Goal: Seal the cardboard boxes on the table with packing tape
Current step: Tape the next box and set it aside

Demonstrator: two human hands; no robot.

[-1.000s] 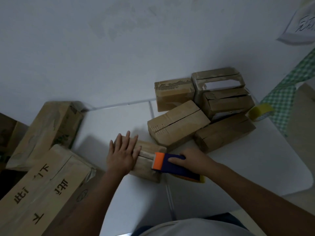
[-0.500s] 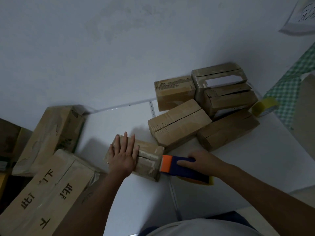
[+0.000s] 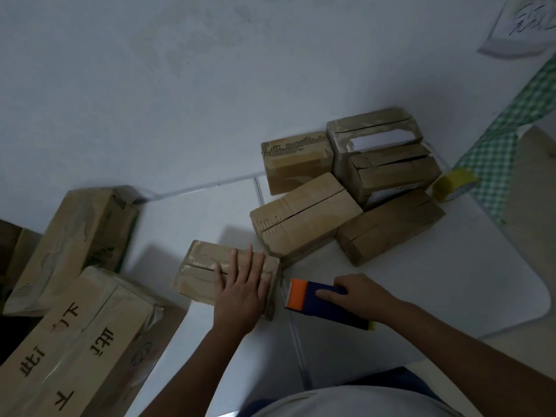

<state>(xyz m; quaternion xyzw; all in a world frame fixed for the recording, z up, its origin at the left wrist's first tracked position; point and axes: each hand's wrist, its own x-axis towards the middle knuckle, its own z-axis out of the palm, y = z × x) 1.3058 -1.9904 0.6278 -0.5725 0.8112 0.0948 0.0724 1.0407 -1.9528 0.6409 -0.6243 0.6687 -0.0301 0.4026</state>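
Note:
A small cardboard box (image 3: 201,270) lies on the white table (image 3: 451,290) in front of me, with tape along its top seam. My left hand (image 3: 242,288) presses flat on its right end, fingers straight. My right hand (image 3: 356,294) grips a blue tape dispenser (image 3: 323,305) with an orange front, held just right of the box, a small gap between them. Several more small boxes (image 3: 304,218) are heaped at the back right, some with open seams.
A yellow tape roll (image 3: 452,183) sits at the table's right edge beside a green checked cloth (image 3: 508,136). Two long cartons (image 3: 75,344) lie at the left. A white wall stands behind, with a paper note (image 3: 523,22) at the upper right.
The dispenser has drawn off the box's right end and away to the right. My left hand slid rightward along the box top, uncovering its left part.

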